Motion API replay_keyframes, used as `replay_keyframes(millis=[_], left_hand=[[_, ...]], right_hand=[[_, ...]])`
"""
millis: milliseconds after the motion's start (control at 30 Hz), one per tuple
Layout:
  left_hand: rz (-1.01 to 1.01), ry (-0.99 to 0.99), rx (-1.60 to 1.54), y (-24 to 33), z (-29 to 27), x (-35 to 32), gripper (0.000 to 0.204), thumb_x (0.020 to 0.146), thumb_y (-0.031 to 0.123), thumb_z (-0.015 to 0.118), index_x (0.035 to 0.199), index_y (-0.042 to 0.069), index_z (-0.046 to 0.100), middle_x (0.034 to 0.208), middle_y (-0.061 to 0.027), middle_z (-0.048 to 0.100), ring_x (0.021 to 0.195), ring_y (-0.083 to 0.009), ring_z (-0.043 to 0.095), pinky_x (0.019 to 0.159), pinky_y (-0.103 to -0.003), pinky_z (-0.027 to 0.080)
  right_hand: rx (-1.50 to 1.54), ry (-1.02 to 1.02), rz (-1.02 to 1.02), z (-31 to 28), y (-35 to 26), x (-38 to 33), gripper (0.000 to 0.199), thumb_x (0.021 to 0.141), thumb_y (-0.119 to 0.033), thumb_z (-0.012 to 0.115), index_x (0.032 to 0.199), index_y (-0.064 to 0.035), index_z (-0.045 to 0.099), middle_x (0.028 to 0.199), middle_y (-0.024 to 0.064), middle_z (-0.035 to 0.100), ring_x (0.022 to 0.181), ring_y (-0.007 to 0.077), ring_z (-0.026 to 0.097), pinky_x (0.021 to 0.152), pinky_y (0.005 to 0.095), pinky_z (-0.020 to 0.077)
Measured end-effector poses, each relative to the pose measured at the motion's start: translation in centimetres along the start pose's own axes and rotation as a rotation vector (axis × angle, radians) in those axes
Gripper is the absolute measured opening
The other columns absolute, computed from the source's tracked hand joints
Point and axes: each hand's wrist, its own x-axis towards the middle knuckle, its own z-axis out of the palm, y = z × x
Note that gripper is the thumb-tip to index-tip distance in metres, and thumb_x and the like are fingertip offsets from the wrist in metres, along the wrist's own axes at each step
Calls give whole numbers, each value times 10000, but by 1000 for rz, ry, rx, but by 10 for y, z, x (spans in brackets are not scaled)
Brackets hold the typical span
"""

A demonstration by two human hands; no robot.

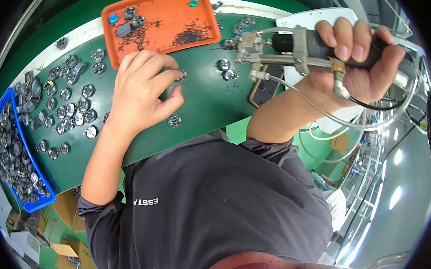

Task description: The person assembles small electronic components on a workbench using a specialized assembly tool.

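My left hand (140, 89) rests on the green mat (209, 105), its fingertips pinching a small round metal part (181, 76) that sits on the mat. My right hand (359, 44) is raised to the right and grips a black-handled powered screwdriver (289, 48). The tool lies roughly level, and its metal nozzle (242, 45) points left above the mat, a short way from the pinched part. Thin hoses and a black cable (321, 114) hang from the tool. Two similar round parts (226, 69) lie just below the nozzle, and another one (174, 120) is near my left wrist.
An orange tray (204, 13) at the back holds piles of tiny dark screws and a few parts. Several round metal parts (68, 113) are spread over the mat's left side. A blue bin (31, 158) full of parts stands at far left. A dark phone (266, 88) lies under the tool.
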Motion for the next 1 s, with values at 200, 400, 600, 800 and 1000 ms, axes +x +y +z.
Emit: replay_keyframes(millis=[200, 400, 600, 800, 1000], left_hand=[[20, -17, 5, -1, -3, -1, 195, 654, 87, 754, 844, 87, 711, 957, -2, 672, 938, -216, 634, 898, -405, 473], [66, 19, -9, -3, -10, -1, 200, 643, 71, 746, 839, 91, 710, 941, 6, 667, 908, -217, 635, 884, -403, 469], [26, 19, 49, 4, -21, 8, 182, 671, 83, 743, 851, 93, 716, 943, -2, 666, 906, -218, 639, 882, -404, 471], [-225, -59, 428, -72, -46, 66, 316, 904, 122, 658, 1215, 65, 665, 1271, -154, 672, 1164, -364, 646, 1024, -461, 491], [-417, -341, 485, -291, -40, 132, 496, 877, 222, 716, 1344, 72, 641, 1303, -207, 664, 1236, -370, 621, 1049, -424, 499]], right_hand=[[73, -247, -53, -7, 6, 1, 470, 1128, -460, 349, 1273, -102, 617, 863, 76, 583, 726, 226, 549, 743, 428, 461], [35, -367, -140, 4, 2, -6, 411, 1104, -452, 438, 1309, -108, 532, 838, 56, 542, 713, 195, 535, 705, 391, 430], [-21, -263, -157, 4, -8, -11, 326, 1083, -430, 512, 1168, -115, 526, 807, 20, 529, 666, 156, 514, 655, 345, 416], [-54, -182, -145, -9, -10, -20, 275, 1064, -377, 546, 1131, -113, 503, 789, 21, 526, 648, 146, 516, 652, 331, 414], [30, -318, -62, -11, -16, -3, 418, 1059, -421, 527, 1329, -105, 571, 833, 12, 545, 724, 148, 520, 722, 341, 384]])
